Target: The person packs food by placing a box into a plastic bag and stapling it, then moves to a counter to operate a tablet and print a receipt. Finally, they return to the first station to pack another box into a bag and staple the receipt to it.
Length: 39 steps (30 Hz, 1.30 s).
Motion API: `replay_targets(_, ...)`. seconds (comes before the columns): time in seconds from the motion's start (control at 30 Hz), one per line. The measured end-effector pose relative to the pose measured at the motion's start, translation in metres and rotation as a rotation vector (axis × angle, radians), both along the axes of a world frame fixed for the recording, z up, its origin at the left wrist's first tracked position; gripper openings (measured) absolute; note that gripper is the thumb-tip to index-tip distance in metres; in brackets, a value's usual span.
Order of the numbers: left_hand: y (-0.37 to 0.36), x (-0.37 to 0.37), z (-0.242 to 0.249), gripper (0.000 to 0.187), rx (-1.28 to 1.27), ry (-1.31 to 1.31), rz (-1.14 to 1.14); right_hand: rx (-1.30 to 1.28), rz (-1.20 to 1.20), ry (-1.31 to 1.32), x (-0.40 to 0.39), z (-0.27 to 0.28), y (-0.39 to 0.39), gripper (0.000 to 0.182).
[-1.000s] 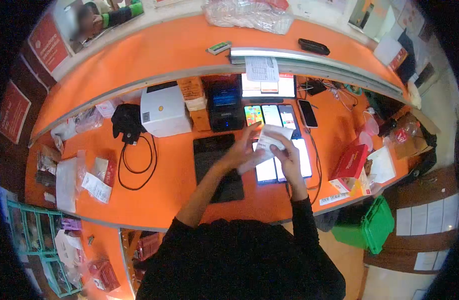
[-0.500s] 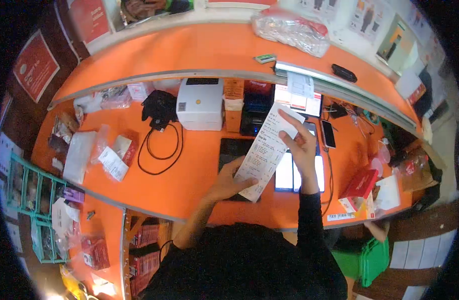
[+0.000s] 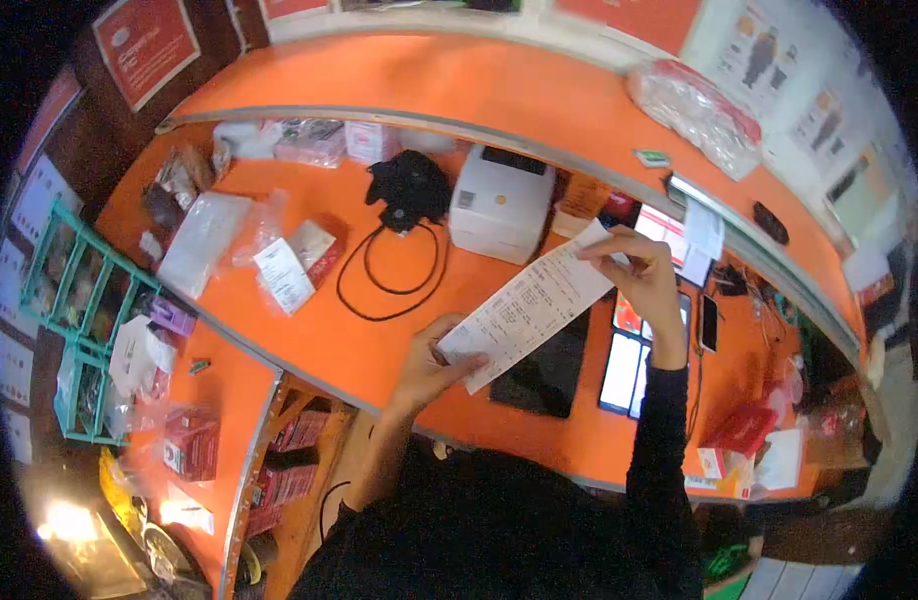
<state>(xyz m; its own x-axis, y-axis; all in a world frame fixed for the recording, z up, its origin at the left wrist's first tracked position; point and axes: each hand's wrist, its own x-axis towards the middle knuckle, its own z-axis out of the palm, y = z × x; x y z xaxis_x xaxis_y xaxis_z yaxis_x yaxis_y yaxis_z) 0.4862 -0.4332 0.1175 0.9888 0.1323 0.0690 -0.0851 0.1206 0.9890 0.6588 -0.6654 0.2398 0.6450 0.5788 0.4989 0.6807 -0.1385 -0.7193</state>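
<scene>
A long white printed receipt (image 3: 529,308) is stretched diagonally between my two hands above the orange desk. At its lower left end my left hand (image 3: 429,362) grips it, thumb on top of the paper. The upper right end is pinched by my right hand (image 3: 644,285), fingers bent over the edge. Beneath the paper lies a dark flat pad (image 3: 539,382). Just right of it are devices with lit screens (image 3: 624,370), partly behind my right forearm.
A white printer (image 3: 502,205) stands behind the receipt, with a looped black cable (image 3: 384,316) to its left. A phone (image 3: 709,323) lies at the right. Plastic-wrapped papers (image 3: 284,275) lie left; a teal rack (image 3: 99,290) stands at far left.
The view has turned, so the desk appears rotated and shifted. The receipt is tilted closer to horizontal, and my right hand's fingers have bent around its upper end.
</scene>
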Motion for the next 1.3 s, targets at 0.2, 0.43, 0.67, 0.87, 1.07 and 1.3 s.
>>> replay_targets(0.2, 0.063, -0.025, 0.010, 0.025, -0.145, 0.035, 0.277, -0.249, 0.226, 0.132, 0.013, 0.025, 0.072, 0.024)
replay_targets(0.43, 0.140, -0.041, -0.014, 0.013, -0.498, -0.051, 0.505, -0.277, 0.380, 0.085, 0.033, 0.044, 0.184, 0.024)
replay_targets(0.67, 0.212, -0.049, -0.020, 0.007, -0.564, -0.200, 0.758, 0.273, 0.269, 0.221, 0.134, 0.071, 0.292, 0.024)
replay_targets(0.87, 0.237, -0.054, -0.048, 0.006, -0.488, -0.176, 0.864, -0.039, -0.341, -0.437, 0.303, -0.001, 0.318, 0.016)
replay_targets(1.07, 0.225, -0.054, -0.113, 0.008, -0.204, -0.016, 0.746, 0.002, -0.845, -0.630, 0.317, -0.024, 0.333, 0.011)
replay_targets(1.3, 0.208, -0.052, -0.216, 0.005, 0.472, -0.074, 0.764, 0.070, -0.769, -0.228, 0.251, 0.005, 0.321, 0.017)
